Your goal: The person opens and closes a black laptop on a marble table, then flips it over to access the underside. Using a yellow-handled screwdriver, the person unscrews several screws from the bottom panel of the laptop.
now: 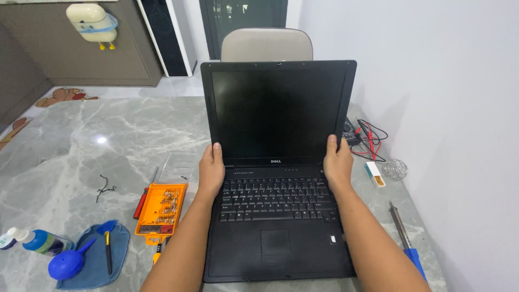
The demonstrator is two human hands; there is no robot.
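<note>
Both hands on an open black laptop (275, 178) at the desk (81, 157).

The left hand (211, 170) and right hand (338, 165) each curl around a lower side edge of the upright screen, thumbs apparently in front; an orange bit case (161, 208) lies left.

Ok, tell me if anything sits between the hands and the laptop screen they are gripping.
Nothing visible does. The left hand and right hand are already directly on the lower side edges of the black laptop's screen, bare on the bezel.
</note>
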